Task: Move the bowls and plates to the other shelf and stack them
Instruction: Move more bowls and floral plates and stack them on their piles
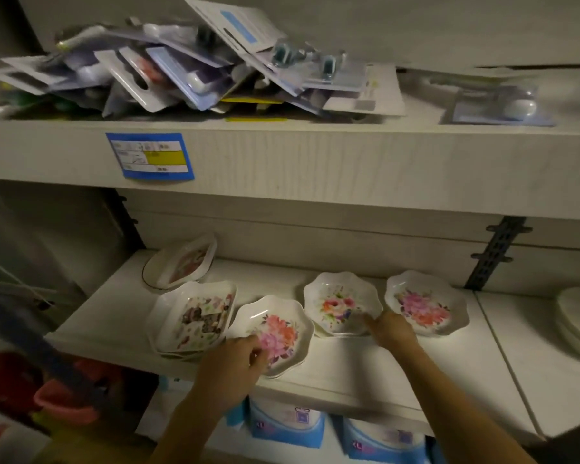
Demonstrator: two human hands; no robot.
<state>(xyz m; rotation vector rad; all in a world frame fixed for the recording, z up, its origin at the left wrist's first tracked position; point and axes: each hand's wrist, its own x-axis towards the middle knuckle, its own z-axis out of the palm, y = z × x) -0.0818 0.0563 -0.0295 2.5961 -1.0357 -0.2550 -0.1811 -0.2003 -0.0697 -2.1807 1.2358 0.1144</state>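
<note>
Dishes (426, 308) on shelf (365, 363), left hand (231, 363) pinching one rim, right hand (394, 331) on another, grip unclear

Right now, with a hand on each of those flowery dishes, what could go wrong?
The orange-flowered dish sits near the shelf's front edge; if the left hand slips at its rim, it might fall. The right hand only meets the middle dish at its rim, so a one-handed lift could tip it.
</note>
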